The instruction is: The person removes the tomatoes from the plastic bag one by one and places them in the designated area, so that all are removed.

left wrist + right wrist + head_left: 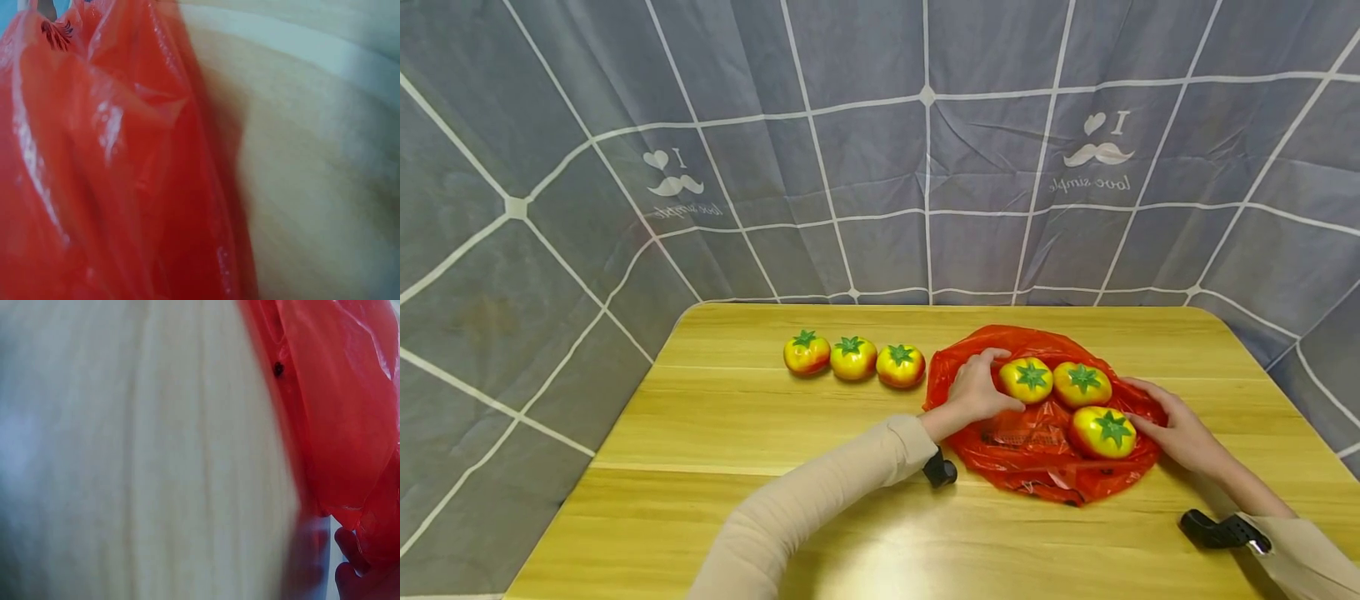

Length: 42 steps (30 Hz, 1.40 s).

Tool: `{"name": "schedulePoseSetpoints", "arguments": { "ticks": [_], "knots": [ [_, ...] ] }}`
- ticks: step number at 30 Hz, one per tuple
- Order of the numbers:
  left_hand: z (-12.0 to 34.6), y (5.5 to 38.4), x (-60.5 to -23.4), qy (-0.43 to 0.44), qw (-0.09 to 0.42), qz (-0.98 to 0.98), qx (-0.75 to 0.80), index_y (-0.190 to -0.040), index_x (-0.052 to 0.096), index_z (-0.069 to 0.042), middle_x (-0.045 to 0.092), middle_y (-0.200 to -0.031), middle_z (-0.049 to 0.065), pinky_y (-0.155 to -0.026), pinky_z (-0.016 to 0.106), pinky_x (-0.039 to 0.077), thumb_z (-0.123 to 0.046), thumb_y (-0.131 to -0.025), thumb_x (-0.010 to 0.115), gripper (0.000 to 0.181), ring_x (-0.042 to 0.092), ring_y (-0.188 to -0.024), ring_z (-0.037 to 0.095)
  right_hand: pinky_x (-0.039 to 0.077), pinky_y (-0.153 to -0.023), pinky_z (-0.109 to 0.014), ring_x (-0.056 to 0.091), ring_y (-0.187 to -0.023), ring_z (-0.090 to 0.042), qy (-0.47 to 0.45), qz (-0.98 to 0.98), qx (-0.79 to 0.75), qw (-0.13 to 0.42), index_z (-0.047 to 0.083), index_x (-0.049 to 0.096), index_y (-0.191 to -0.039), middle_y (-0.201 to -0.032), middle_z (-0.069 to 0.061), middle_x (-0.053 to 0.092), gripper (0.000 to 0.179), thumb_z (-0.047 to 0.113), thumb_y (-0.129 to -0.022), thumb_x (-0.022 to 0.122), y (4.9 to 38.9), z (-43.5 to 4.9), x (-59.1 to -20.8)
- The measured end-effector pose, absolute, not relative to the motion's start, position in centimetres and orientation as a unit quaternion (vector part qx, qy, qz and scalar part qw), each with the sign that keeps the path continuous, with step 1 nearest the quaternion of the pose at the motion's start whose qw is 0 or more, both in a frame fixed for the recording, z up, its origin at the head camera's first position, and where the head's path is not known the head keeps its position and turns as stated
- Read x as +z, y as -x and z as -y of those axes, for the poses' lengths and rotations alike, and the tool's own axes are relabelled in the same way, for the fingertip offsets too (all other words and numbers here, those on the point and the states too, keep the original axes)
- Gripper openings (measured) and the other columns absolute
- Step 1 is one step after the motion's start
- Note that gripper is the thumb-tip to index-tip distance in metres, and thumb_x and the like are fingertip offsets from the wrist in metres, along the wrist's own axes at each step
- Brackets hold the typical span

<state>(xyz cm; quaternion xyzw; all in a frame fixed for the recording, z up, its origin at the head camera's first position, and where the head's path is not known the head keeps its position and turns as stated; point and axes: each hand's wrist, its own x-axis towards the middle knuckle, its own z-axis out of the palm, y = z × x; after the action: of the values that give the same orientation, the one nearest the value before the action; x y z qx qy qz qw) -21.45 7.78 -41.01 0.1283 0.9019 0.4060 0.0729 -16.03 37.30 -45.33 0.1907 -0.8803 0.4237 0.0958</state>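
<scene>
A red plastic bag (1022,467) lies spread wide on the table, with three yellow-red tomatoes on it, each with a green star-shaped top: a left tomato (1026,381), a middle tomato (1082,384) and a front tomato (1102,432). My left hand (976,390) reaches over the bag's left side, fingers and thumb spread beside the left tomato. On the right side, my right hand (1183,429) lies against the bag, its thumb near the front tomato and its fingers towards the middle one. Both wrist views show the red bag (112,175) close up; a few right fingertips appear in the right one.
Left of the bag, three more tomatoes stand in a row: a far-left one (807,354), a centre one (853,359) and a near one (901,367). They rest on a wooden table (700,433). Behind it hangs a grey curtain (880,183) with white lines.
</scene>
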Motion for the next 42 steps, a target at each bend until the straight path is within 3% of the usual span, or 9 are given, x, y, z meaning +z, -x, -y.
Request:
{"name": "schedulePoseSetpoints", "arguments": {
  "ticks": [17,28,37,42],
  "knots": [
    [-8.2,21.7,-41.3,-0.163,0.054,-0.910,0.378,-0.129,0.057,-0.020,0.057,-0.127,0.001,-0.092,0.026,0.044,-0.021,-0.066,0.089,0.070,0.051,-0.114,0.021,0.032,-0.084,0.002,0.041,-0.105,0.023,-0.188,0.881,0.424,0.096,-0.015,0.043,-0.129,-0.119,0.039,0.041,0.045,-0.011,-0.087,0.059,16.0,-37.2,-45.5],
    [-8.7,21.6,-41.6,-0.156,0.062,-0.911,0.376,-0.130,0.053,-0.021,0.057,-0.127,0.000,-0.087,0.024,0.044,-0.026,-0.066,0.088,0.073,0.051,-0.110,0.020,0.031,-0.084,0.002,0.040,-0.106,0.023,-0.188,0.878,0.431,0.094,-0.015,0.042,-0.130,-0.119,0.039,0.041,0.045,-0.010,-0.088,0.058,15.8,-37.3,-45.5],
    [-8.9,21.4,-41.6,-0.130,0.061,-0.908,0.393,-0.127,0.057,-0.021,0.053,-0.116,0.005,-0.078,0.023,0.044,-0.023,-0.066,0.089,0.069,0.052,-0.104,0.019,0.032,-0.084,0.002,0.040,-0.105,0.024,-0.186,0.883,0.420,0.100,-0.014,0.043,-0.129,-0.119,0.040,0.040,0.045,-0.011,-0.087,0.058,15.8,-37.4,-45.6],
    [-8.7,21.3,-41.8,-0.131,0.052,-0.906,0.399,-0.126,0.058,-0.019,0.052,-0.114,0.006,-0.080,0.023,0.044,-0.022,-0.066,0.089,0.067,0.052,-0.103,0.019,0.032,-0.083,0.002,0.040,-0.104,0.024,-0.184,0.883,0.419,0.101,-0.013,0.044,-0.130,-0.119,0.040,0.040,0.045,-0.009,-0.087,0.059,15.8,-37.3,-45.7]
  ]
}}
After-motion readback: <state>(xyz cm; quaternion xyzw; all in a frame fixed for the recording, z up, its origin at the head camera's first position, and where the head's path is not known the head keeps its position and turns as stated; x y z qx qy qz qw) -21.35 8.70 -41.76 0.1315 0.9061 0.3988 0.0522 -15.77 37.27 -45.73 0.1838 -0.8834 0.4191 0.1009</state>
